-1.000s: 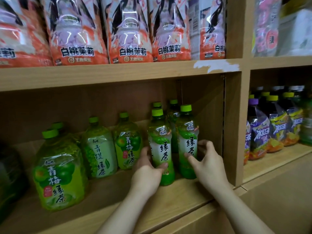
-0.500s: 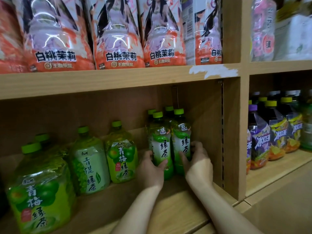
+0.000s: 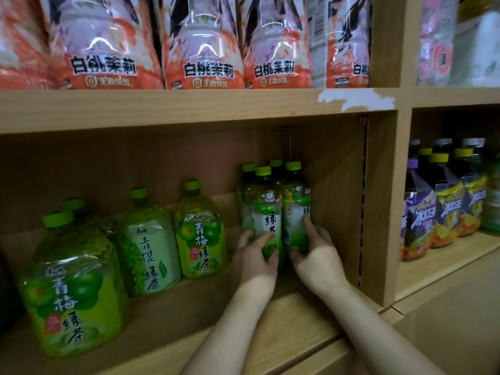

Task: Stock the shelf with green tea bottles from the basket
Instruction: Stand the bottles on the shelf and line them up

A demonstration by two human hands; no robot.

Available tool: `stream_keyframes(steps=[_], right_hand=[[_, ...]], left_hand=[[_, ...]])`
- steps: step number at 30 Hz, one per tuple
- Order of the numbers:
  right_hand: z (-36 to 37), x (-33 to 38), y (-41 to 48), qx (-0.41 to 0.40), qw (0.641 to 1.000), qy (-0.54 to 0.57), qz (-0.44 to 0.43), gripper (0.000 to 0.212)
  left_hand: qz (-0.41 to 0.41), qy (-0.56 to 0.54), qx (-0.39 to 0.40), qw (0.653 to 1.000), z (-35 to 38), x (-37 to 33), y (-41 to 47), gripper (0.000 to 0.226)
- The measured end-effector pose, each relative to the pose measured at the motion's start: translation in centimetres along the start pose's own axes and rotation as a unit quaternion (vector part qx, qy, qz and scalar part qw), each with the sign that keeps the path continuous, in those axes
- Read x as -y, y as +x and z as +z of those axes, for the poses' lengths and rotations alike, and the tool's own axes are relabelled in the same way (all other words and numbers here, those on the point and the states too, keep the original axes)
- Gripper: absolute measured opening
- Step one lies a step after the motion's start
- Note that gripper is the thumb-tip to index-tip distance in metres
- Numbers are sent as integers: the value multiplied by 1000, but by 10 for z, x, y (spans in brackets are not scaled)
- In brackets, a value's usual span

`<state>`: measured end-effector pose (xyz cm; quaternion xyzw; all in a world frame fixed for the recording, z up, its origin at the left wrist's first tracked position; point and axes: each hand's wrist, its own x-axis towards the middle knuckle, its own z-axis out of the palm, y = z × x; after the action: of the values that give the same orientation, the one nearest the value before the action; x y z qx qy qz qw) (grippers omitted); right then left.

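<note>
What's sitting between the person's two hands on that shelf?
In the head view, two upright green tea bottles stand side by side between them: the left hand holds the left bottle, the right hand the right bottle.

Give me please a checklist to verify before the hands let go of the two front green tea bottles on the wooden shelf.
1. The left front slim plastic tea bottle with green cap stands upright: ok.
2. The right front slim plastic tea bottle with green cap stands upright: ok.
3. Labels face forward: left one ok; right one is turned sideways, not ok.
4. The left hand and the right hand each hold one bottle low down: ok.
5. A gap separates the left hand from the large round green plum tea bottle: ok.
6. The basket is within reach: cannot tell, it is not in view.
</note>
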<state>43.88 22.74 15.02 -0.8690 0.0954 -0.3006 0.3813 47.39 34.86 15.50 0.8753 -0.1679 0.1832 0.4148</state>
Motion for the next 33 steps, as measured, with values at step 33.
stream_keyframes(steps=[33], right_hand=[[-211,26,-163,109,981,-160,-27,30]], left_hand=[[199,-100,98,970,-34,-107,-139,21]])
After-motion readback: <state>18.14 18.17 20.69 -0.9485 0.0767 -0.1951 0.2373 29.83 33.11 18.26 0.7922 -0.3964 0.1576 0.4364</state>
